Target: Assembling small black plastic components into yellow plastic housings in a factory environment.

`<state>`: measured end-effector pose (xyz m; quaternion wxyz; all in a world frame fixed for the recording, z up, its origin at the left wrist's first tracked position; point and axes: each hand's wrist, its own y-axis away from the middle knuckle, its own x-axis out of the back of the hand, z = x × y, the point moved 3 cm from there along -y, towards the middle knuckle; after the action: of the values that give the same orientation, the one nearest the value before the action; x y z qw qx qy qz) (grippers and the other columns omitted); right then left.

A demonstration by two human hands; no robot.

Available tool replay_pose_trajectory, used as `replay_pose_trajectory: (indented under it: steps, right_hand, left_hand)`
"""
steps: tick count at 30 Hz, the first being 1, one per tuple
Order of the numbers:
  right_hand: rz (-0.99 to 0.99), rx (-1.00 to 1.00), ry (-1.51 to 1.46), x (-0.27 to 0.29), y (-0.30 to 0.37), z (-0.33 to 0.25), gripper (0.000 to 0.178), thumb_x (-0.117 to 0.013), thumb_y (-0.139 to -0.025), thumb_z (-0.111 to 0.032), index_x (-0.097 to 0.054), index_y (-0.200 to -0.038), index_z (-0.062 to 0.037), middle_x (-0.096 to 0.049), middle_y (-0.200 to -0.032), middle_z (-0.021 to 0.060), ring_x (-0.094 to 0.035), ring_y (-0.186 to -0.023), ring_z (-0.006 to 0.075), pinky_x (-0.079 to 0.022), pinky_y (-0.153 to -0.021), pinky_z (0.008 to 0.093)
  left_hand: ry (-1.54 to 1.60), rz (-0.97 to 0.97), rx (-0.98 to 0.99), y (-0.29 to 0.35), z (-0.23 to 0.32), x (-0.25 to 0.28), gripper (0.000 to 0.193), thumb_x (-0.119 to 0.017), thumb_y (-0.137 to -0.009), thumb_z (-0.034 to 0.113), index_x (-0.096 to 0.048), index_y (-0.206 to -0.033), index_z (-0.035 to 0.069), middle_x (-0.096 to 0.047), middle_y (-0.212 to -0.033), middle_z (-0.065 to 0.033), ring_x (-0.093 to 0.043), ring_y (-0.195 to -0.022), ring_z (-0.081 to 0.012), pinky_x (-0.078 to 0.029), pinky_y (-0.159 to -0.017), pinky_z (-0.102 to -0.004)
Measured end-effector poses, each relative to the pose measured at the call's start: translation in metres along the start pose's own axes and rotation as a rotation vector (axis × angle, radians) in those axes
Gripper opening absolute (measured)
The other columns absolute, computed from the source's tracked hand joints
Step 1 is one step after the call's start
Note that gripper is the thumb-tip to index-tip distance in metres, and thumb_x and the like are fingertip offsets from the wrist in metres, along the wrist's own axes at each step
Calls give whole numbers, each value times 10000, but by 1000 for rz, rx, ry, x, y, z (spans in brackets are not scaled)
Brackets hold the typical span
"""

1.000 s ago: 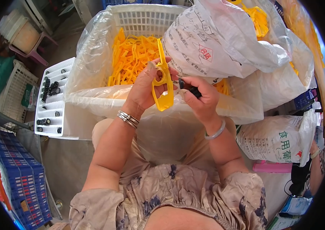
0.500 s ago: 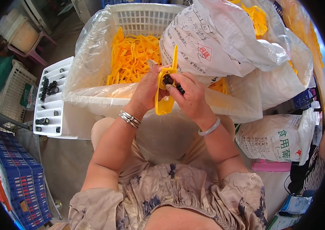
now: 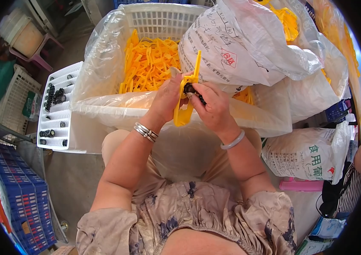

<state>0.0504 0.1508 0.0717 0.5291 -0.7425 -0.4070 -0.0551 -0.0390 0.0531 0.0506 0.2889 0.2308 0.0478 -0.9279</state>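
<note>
I have the left forearm (image 3: 127,151) and the right forearm (image 3: 246,159) slanting inward from the near side, so that my two grips sit just beside each other. My left grip (image 3: 167,98) is curled and partly hidden, its left thumb (image 3: 174,74) raised toward the far side. My right grip (image 3: 215,107) faces it, right forefinger (image 3: 205,90) and right thumb (image 3: 197,104) pinching leftward.

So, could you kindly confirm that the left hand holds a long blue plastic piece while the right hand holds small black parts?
Only the colour is wrong: the head view shows the left hand holding a long yellow plastic piece.
</note>
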Motion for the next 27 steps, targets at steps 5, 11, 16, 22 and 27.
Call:
replay_pose_trajectory:
  steps: [5,11,16,22,27]
  right_hand:
    - [30,91,141,-1,-1,-5,266,-658,-647,47,-575,-899,18,-583,-786,136,-587,-629,253,-480,-533,308]
    - [66,139,73,0,-1,-3,257,-651,-649,51,-575,-892,26,-588,-774,131,-586,-635,245,-476,-537,298]
    - [73,164,25,1,-4,-7,245,-644,-657,48,-578,-892,27,-592,-772,127,-584,-631,239,-474,-546,293]
    - [64,127,-6,0,-5,-5,230,-640,-667,41,-581,-889,29,-590,-763,123,-578,-616,224,-470,-545,286]
    - [53,88,11,0,-4,-4,219,-639,-675,37,-579,-886,31,-588,-761,126,-576,-613,215,-468,-543,283]
  left_hand:
    - [31,36,-54,-4,-3,-3,456,-322,-923,430,-478,-1153,68,-530,-842,2,-504,-656,-77,-439,-566,-202]
    - [293,-2,-55,-8,-8,5,381,-357,-919,406,-477,-1053,69,-548,-895,-40,-550,-737,-110,-486,-654,-246]
    - [305,-11,-29,-8,-7,5,359,-381,-912,412,-492,-1016,87,-557,-877,-31,-557,-728,-107,-484,-619,-239]
    - [256,-45,10,-8,-10,10,333,-400,-905,416,-514,-995,117,-566,-848,-3,-556,-710,-86,-452,-563,-207]
    - [278,19,-16,-10,-13,11,332,-419,-904,395,-522,-981,89,-574,-853,-8,-560,-702,-84,-462,-578,-212]
